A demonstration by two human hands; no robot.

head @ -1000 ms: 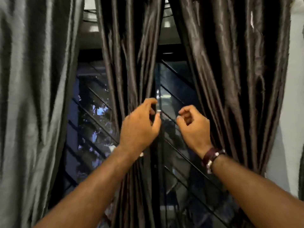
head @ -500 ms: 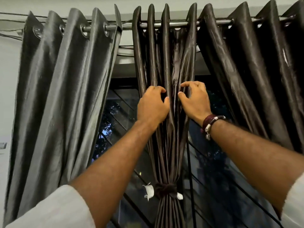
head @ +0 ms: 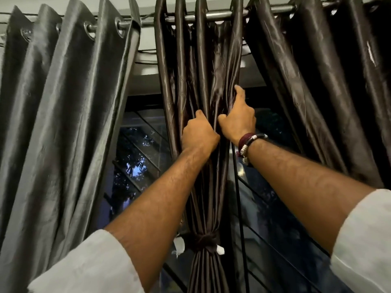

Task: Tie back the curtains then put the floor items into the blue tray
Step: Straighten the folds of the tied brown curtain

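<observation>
Between the pleats, fingers of both hands gripped the middle curtain, already knotted by its tie below. Pulling hard there could loosen that knot. No tray or floor showed.

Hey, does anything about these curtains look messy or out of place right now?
Slightly. White scraps stick out beside the knotted tie on the dark brown satin middle curtain. The grey satin left curtain hangs untied.
</observation>
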